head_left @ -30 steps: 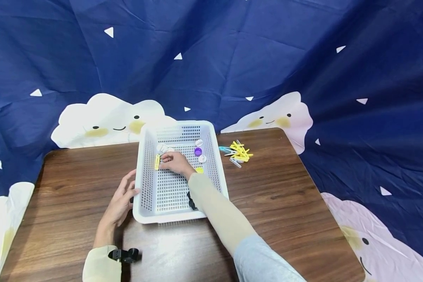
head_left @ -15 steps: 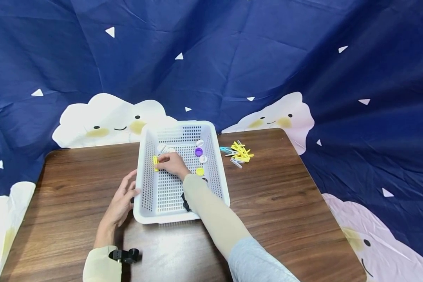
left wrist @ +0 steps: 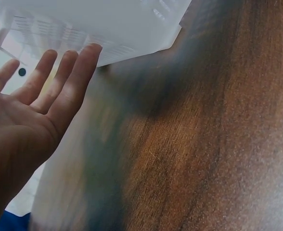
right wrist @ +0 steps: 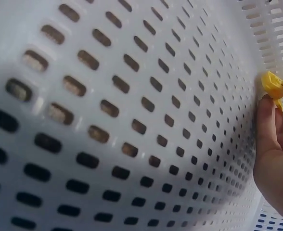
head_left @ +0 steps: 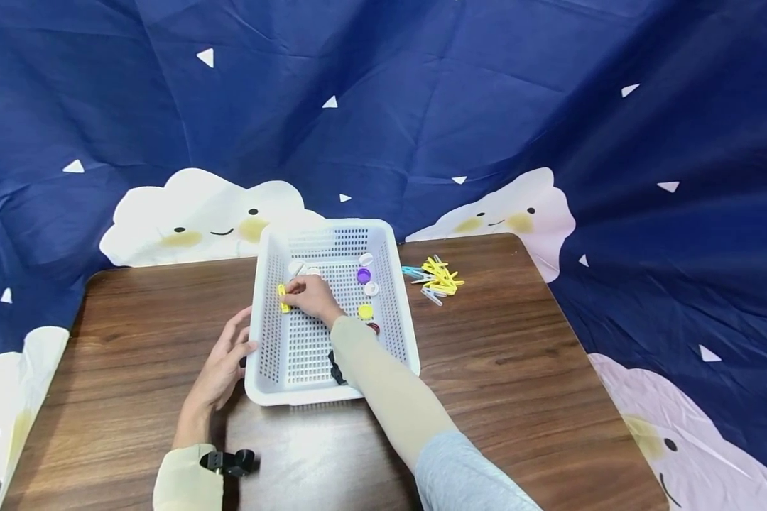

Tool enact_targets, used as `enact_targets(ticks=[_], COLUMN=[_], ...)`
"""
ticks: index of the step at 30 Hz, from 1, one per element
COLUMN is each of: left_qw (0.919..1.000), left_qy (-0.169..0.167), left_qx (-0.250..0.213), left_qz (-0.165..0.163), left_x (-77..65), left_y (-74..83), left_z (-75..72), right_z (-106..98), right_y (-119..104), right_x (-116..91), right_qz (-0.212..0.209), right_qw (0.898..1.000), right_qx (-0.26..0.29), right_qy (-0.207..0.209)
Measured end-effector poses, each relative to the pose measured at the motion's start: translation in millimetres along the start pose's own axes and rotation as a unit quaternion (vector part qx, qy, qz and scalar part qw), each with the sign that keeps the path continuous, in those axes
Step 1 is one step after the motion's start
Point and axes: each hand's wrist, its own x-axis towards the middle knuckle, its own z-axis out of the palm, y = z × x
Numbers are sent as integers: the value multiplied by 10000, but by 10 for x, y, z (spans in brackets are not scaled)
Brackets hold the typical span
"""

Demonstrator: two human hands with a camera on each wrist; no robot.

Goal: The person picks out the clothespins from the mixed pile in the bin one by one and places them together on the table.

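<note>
A white perforated plastic basket (head_left: 268, 392) stands on the table. Inside it, by the left wall, my right hand (head_left: 314, 297) pinches a yellow clothespin (head_left: 284, 304), which the right wrist view also shows as a yellow clip (right wrist: 273, 85) between thumb and fingers. Part of it is hidden by the fingertips. My left hand (head_left: 222, 363) touches the outside of the basket's left wall. Its fingers are extended along the wall in the left wrist view, and the palm (left wrist: 17, 122) holds nothing.
In the basket lie a purple cap (head_left: 363, 275), a yellow cap (head_left: 366, 311), a dark red cap (head_left: 373, 328) and several white caps (head_left: 371, 289). Right of it, a pile of yellow, blue and clear clothespins (head_left: 439, 277) lies on the wooden table (head_left: 498, 369). A blue curtain (head_left: 383, 106) hangs behind.
My right hand has moved slightly left, from beside the yellow clothespin to a pinch on it. The yellow and dark red caps have come out from behind my forearm. The left hand stays put.
</note>
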Motion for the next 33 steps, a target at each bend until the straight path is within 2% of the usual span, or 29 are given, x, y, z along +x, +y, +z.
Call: enact_targets(ticks=[10,18,28,33], left_qw=[9999,10000,9999,9999], left_qy=[-31,66,70,96], left_qx=[-88,36,36,49], left_qz=[36,-21,-81,-111], left_x=[4,-14,-1,-6], left_y=[-16,-16,-10,-7], left_z=[31,23,11,12], right_z=[-129,-298,-575,-649], right_y=[-38,-131,-260,-286], right_x=[7,-20,-113,-142], right_qz=[-301,-561,-596,-685], right_qw=[9993,9964,9924,9897], right_qx=[173,595,864,982], right_qy=[-98,219,641,789])
